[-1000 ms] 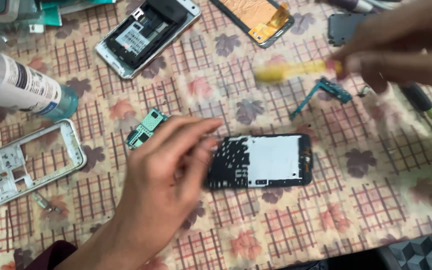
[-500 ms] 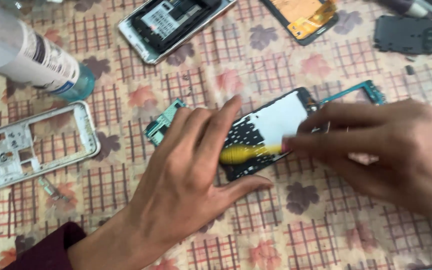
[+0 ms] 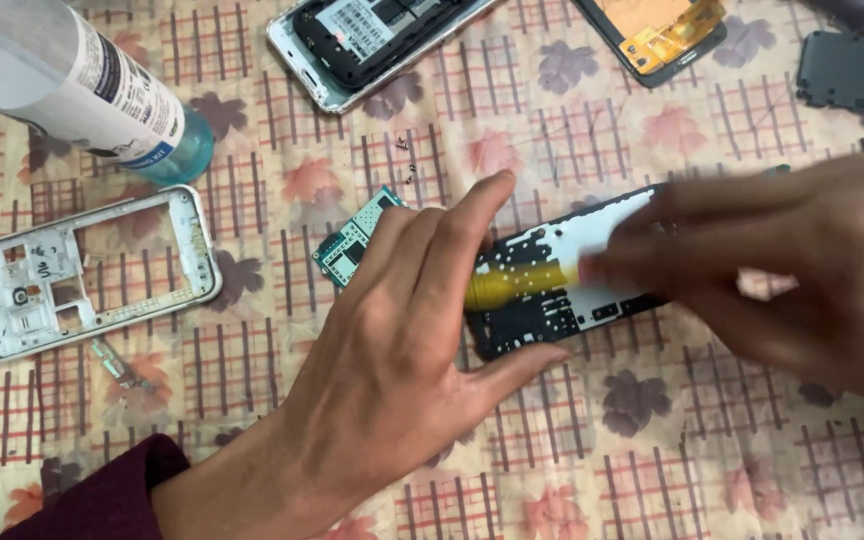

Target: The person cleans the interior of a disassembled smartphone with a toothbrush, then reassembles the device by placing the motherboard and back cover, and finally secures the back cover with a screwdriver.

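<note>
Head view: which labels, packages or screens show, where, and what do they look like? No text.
Clear plastic bottle, top left, lying tilted: white wrap label with a dark panel, blue band.
Open silver-framed phone, top centre: white rectangular sticker inside.
Black screen panel, centre, under left hand and right hand: white rectangular back.

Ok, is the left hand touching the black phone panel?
Touching. In the head view the left hand spreads over the phone panel's left end, thumb against its lower edge and fingers on top.

Right hand (image 3: 792, 270) motion-blurred; bottle (image 3: 72, 85) top cut off.
</note>
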`<state>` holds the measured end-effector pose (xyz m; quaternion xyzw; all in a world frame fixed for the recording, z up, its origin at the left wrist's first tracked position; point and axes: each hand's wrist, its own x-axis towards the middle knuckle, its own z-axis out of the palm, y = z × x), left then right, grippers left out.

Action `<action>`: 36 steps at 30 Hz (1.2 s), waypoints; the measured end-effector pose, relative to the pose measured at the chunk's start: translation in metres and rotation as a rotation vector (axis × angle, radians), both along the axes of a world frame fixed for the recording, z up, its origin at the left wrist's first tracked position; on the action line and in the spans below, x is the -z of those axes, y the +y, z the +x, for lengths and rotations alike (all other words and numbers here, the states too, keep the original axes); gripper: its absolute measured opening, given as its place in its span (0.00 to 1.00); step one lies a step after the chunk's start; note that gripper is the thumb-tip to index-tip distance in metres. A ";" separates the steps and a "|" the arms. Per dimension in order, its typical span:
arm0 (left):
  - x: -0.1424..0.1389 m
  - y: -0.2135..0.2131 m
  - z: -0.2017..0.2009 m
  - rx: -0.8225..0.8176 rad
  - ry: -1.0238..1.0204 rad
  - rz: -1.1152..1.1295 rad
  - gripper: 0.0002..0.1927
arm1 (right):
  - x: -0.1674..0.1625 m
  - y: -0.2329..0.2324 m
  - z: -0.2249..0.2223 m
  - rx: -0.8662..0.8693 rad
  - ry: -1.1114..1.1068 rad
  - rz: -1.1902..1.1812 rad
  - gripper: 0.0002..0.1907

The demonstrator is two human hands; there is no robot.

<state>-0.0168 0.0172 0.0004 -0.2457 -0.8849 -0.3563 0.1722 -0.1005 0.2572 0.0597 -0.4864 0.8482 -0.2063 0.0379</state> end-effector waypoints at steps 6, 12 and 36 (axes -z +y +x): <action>-0.004 0.002 -0.001 0.011 -0.001 0.130 0.61 | -0.011 -0.015 0.006 0.120 -0.051 0.038 0.12; -0.006 0.003 -0.002 -0.031 -0.011 0.096 0.66 | -0.005 -0.016 0.008 0.181 0.079 -0.055 0.10; 0.000 -0.006 -0.006 0.030 0.017 -0.127 0.39 | 0.060 0.095 0.049 0.376 -0.129 0.176 0.16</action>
